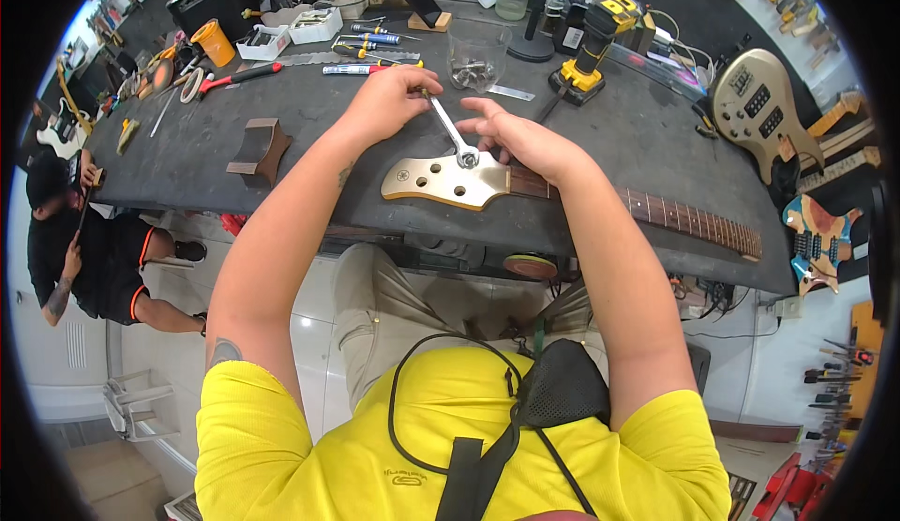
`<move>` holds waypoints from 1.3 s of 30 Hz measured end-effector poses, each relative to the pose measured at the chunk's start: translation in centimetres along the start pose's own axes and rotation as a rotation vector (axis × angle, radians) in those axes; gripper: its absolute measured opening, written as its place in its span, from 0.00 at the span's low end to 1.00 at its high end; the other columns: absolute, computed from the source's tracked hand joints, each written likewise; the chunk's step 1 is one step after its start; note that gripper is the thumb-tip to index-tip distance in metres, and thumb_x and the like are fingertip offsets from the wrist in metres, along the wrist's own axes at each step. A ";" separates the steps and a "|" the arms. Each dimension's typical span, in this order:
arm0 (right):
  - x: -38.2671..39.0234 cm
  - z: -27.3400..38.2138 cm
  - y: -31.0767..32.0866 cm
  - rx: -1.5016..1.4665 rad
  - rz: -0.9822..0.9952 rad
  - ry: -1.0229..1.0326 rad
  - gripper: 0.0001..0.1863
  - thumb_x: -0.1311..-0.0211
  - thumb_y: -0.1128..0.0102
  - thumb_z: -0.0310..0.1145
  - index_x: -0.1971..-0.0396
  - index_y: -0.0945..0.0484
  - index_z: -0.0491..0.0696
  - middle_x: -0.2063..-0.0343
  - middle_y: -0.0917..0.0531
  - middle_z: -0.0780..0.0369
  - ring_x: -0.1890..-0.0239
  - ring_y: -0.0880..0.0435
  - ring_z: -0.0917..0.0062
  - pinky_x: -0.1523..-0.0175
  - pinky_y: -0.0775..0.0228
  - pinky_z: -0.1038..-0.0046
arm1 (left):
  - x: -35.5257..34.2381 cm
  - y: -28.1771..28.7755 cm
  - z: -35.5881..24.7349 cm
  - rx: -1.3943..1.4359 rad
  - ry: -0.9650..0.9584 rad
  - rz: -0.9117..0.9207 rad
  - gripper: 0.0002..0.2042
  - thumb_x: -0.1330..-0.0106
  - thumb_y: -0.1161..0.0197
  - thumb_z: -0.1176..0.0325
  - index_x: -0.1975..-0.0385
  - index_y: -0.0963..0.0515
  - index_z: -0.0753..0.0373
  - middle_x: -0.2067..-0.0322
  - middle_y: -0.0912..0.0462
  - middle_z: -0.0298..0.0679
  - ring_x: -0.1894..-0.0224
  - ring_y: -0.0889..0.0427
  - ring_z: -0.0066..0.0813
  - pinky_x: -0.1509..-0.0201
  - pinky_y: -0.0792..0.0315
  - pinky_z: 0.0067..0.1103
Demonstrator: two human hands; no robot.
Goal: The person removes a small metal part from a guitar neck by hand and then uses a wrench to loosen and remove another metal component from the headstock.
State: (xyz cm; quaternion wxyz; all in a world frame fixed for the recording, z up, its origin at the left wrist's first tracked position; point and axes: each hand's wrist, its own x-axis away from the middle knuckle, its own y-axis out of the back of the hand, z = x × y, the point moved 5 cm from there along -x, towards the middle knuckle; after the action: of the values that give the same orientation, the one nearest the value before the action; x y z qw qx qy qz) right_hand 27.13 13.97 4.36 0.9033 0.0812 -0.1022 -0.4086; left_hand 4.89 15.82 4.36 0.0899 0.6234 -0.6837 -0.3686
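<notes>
A gold bass guitar headstock (441,181) with several peg holes lies on the dark workbench, its fretted neck (698,221) running off to the right. My left hand (389,101) is closed on the far end of a silver combination wrench (447,126). The wrench's near end sits around a small metal fitting (468,157) at one of the headstock's holes. Beside it, my right hand (518,137) rests over the start of the neck, its fingers apart and reaching toward the wrench shaft. Whether those fingertips touch the wrench I cannot tell.
Beyond my hands stand a clear tub of metal parts (475,69) and a yellow cordless drill (589,52). Screwdrivers (370,41) lie at the back, a brown curved block (260,151) to the left. A gold bass body (767,104) is at right. Another person (89,240) sits at left.
</notes>
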 end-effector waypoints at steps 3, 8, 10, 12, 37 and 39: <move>-0.6 -0.1 -0.6 0.071 0.200 -0.053 0.37 0.27 0.60 0.48 0.22 0.39 0.48 0.40 0.15 0.67 0.56 0.24 0.82 0.52 0.34 0.80 | 0.7 0.0 0.3 0.002 0.055 0.017 0.14 0.37 0.31 0.82 0.52 0.13 0.66 0.39 0.17 0.43 0.45 0.14 0.30 0.39 0.20 0.25; -0.2 -0.1 0.1 0.132 0.015 -0.045 0.33 0.28 0.57 0.44 0.26 0.34 0.46 0.50 0.12 0.63 0.57 0.21 0.82 0.54 0.30 0.78 | 1.6 0.7 -1.2 -0.035 0.052 0.003 0.14 0.37 0.30 0.80 0.52 0.13 0.65 0.43 0.15 0.42 0.48 0.13 0.30 0.41 0.19 0.26; 0.0 -0.2 0.5 0.129 -0.086 -0.040 0.32 0.28 0.55 0.42 0.28 0.32 0.45 0.54 0.12 0.62 0.59 0.20 0.82 0.55 0.29 0.76 | 2.9 2.1 -2.1 -0.242 0.138 -0.006 0.12 0.39 0.29 0.76 0.55 0.14 0.66 0.49 0.13 0.43 0.51 0.13 0.30 0.46 0.19 0.28; 0.5 -0.3 1.5 0.206 -0.249 -0.058 0.30 0.30 0.52 0.39 0.30 0.30 0.44 0.59 0.12 0.59 0.62 0.19 0.81 0.57 0.26 0.75 | 5.7 3.4 -2.9 -0.403 0.126 -0.014 0.11 0.40 0.28 0.72 0.59 0.15 0.66 0.58 0.13 0.43 0.58 0.14 0.30 0.52 0.21 0.28; 2.6 4.0 -1.2 0.756 0.016 0.395 0.12 0.46 0.27 0.29 0.61 0.13 0.42 0.66 0.17 0.58 0.60 0.16 0.66 0.51 0.22 0.67 | 15.2 1.4 -4.9 0.757 0.467 -0.230 0.10 0.26 0.34 0.70 0.51 0.23 0.66 0.68 0.12 0.41 0.75 0.14 0.22 0.73 0.24 0.15; 1.9 5.1 -1.7 0.848 0.054 0.374 0.12 0.47 0.27 0.29 0.62 0.14 0.42 0.66 0.17 0.58 0.60 0.16 0.66 0.51 0.22 0.67 | 13.8 2.8 -2.2 0.684 0.447 -0.296 0.10 0.26 0.33 0.70 0.50 0.23 0.66 0.68 0.12 0.40 0.74 0.15 0.21 0.72 0.25 0.15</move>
State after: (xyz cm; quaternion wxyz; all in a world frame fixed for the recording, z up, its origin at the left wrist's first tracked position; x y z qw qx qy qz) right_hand 25.86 11.14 9.08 0.8036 0.5130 -0.0976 -0.2855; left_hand 1.09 2.17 2.97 -0.0298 0.7731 -0.6334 0.0145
